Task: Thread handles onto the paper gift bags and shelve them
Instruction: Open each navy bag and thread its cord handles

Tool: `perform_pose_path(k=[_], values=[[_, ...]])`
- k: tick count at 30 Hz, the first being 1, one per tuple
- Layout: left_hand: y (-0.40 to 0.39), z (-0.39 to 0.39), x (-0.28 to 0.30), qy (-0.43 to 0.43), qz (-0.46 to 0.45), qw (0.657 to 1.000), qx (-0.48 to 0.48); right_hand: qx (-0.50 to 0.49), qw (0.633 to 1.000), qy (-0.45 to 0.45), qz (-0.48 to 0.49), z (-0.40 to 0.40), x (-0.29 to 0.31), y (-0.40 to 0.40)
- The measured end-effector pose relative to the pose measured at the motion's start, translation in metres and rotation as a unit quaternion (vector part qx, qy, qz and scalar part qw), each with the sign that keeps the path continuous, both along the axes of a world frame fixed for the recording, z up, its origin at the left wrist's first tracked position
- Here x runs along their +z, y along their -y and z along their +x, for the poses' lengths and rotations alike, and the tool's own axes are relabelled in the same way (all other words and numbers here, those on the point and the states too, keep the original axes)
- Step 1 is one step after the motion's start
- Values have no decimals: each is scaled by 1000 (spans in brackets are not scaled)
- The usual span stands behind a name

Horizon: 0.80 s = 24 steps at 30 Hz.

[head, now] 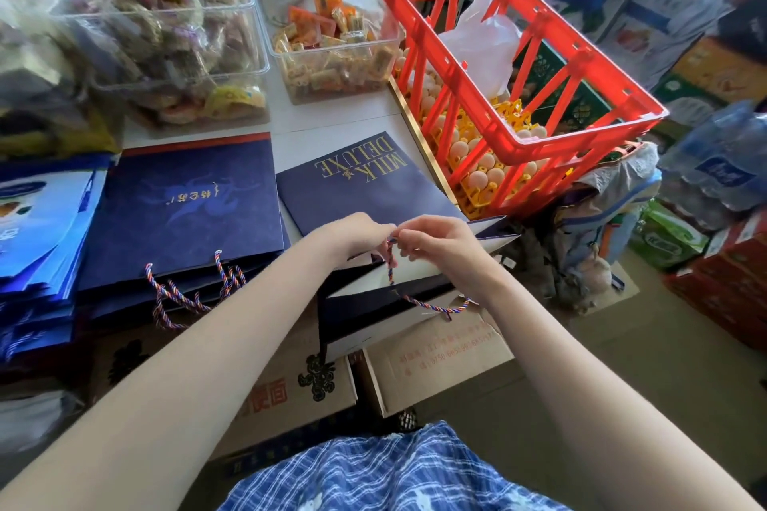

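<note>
Head view: both the left hand (360, 237) and right hand (436, 245) pinch the twisted cord handle (419, 302) at the navy gift bag (375, 195)'s near rim, where a slip could pull it unthreaded.

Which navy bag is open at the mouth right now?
The MILK DELUXE bag under both hands, left hand and right hand pinching its cord. The navy stack beside it lies flat.

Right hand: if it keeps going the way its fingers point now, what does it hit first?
The right hand points leftward, pinching the twisted cord over the open navy gift bag. Straight on, it would likely meet the left hand first; their fingertips already look nearly touching, though depth is unclear.
</note>
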State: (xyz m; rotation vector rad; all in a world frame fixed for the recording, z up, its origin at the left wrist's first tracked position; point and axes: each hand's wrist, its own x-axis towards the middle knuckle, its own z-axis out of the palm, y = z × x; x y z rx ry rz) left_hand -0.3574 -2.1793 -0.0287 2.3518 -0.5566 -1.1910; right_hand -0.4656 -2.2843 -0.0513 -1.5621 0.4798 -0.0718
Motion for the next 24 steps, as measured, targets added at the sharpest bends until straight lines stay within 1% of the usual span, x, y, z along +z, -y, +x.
perform_pose_path(k=[2, 3, 5, 8, 9, 11, 13, 16, 17, 19, 21, 22, 24], values=[[-2, 5, -4, -38, -15, 999, 30, 26, 999, -14, -44, -2, 3, 0], [-2, 6, -5, -44, -24, 998, 34, 29, 997, -25, -72, -2, 5, 1], [-1, 5, -1, -25, -31, 999, 23, 13, 994, -25, -105, -2, 6, 2], [1, 4, 4, 28, -55, 998, 24, -54, 993, 2, -100, -4, 0, 3], [1, 3, 5, 32, -62, 997, 20, -77, 993, 6, -92, -5, -3, 4], [0, 1, 4, 28, -43, 999, -3, -102, 993, 9, -66, -5, -7, 4], [1, -1, 6, 31, -21, 999, -18, -97, 994, 17, -51, -4, -7, 2], [7, 4, 8, 42, 5, 999, -29, -64, 996, 31, -58, -3, -5, 0], [9, 5, 8, 41, 7, 999, -27, -46, 996, 31, -75, -3, -5, -1], [9, 7, 9, 46, 8, 999, -20, -12, 989, 23, -146, -1, -7, -2], [7, 5, 5, 65, -4, 998, 0, 11, 975, 3, -223, 1, -10, -2], [4, 2, 2, 86, -13, 996, 8, 13, 970, -4, -244, 3, -11, -2], [-3, -5, -2, 177, -25, 984, -3, -1, 971, -13, -239, 6, -9, -2]])
